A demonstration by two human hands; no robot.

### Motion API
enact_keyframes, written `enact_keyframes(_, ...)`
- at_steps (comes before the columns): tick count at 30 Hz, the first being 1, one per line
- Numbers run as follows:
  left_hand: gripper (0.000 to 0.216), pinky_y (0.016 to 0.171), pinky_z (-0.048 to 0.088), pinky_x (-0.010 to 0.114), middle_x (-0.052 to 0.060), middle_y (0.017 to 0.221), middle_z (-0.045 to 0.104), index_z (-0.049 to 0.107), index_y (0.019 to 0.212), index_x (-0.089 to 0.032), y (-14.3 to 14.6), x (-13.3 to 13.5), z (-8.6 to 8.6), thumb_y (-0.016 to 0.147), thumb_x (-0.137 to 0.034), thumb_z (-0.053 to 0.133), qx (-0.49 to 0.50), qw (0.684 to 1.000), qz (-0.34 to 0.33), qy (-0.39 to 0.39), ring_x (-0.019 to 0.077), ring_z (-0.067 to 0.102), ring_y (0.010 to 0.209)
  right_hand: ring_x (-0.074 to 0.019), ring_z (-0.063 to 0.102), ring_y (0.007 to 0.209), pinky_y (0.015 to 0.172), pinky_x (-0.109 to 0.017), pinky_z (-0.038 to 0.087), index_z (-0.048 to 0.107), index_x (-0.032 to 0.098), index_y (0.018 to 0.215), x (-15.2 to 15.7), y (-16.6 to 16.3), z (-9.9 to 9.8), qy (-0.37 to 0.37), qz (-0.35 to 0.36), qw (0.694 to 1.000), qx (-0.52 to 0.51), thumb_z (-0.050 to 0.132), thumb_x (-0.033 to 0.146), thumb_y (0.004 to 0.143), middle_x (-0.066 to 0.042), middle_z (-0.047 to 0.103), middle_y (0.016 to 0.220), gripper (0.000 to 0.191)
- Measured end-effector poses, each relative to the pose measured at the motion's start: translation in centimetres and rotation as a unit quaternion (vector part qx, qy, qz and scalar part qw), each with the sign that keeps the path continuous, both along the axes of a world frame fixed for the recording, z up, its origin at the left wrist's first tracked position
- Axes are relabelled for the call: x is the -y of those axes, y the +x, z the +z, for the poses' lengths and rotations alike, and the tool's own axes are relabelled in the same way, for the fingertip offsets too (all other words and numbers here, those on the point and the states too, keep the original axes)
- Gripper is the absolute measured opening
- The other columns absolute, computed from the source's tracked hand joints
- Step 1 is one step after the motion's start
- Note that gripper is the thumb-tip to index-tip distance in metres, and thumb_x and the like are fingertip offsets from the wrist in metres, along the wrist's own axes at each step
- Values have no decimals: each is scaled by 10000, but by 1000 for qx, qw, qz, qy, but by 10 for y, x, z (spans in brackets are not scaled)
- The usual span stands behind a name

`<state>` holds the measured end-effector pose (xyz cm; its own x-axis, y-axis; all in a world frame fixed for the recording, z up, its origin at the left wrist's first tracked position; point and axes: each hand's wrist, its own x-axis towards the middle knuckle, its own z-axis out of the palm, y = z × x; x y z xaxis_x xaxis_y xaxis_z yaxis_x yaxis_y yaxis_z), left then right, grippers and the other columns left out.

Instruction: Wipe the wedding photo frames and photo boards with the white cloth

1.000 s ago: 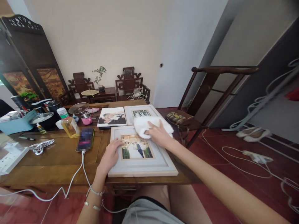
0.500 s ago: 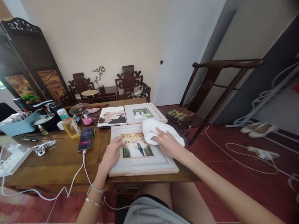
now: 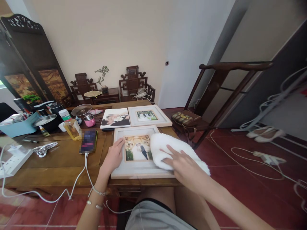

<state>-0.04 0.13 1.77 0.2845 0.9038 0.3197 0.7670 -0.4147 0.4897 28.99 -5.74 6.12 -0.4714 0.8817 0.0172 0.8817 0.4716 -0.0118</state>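
Observation:
A white-framed photo point(image 3: 134, 171) lies flat at the near edge of the wooden table point(image 3: 55, 163). My left hand point(image 3: 113, 157) rests on the frame's left side, fingers spread flat, holding nothing. My right hand point(image 3: 182, 163) presses a white cloth point(image 3: 165, 145) onto the frame's lower right part, fingers stretched over the cloth. The cloth hangs past the frame's right edge.
A second framed photo point(image 3: 150, 115) and a photo print point(image 3: 115, 118) lie behind. A phone point(image 3: 88, 141) on a white cable, an oil bottle point(image 3: 69, 126), a pink cup point(image 3: 89, 121), pots and a blue bin point(image 3: 16, 126) crowd the left. A wooden chair point(image 3: 216, 92) stands to the right.
My right hand has dragged the cloth from the frame's top right corner down toward its near right side. My left hand has stayed on the frame's left side.

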Motion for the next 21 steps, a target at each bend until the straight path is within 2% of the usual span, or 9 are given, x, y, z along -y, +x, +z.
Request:
enact_keyframes(5,495,1125,276,477,104,1430,430,488,1311,-192,-2,-1,-3,850,-67,359,25,1000,-6,-5,220,354,1353,-326,258,1363,983,-509,360,595,137,1188,-66,-16,8,40,-22,999,-9,376,-56,681,-166,551,1296,585)
enact_keyframes(9,553,1135,256,479,99,1434,424,494,1306,-186,-3,-2,-6,806,-4,343,38,999,3,-16,215,340,1361,-348,238,1361,972,-550,346,588,143,1193,-91,-25,7,66,-21,998,5,389,-52,691,-125,482,1382,574)
enact_keyframes(12,554,1132,253,492,107,1431,425,494,1305,-179,-3,-3,-8,806,1,333,37,999,3,-18,220,337,1362,-353,227,1365,984,-576,332,598,159,1187,-76,-25,10,48,-9,998,27,381,-67,675,-93,432,1427,600)
enact_keyframes(18,592,1136,258,467,87,1425,438,470,1327,-200,-3,-4,-10,791,14,336,37,999,3,-3,207,348,1357,-347,220,1372,1012,-598,325,633,217,1152,-3,-12,19,-45,20,997,65,384,-85,619,-67,411,1440,661)
enact_keyframes(21,597,1131,268,475,96,1426,435,454,1340,-188,-3,-4,-10,792,15,331,34,999,10,-5,215,355,1352,-367,231,1363,1024,-614,305,635,224,1158,22,-13,25,-83,28,995,55,406,-66,619,-80,420,1432,653)
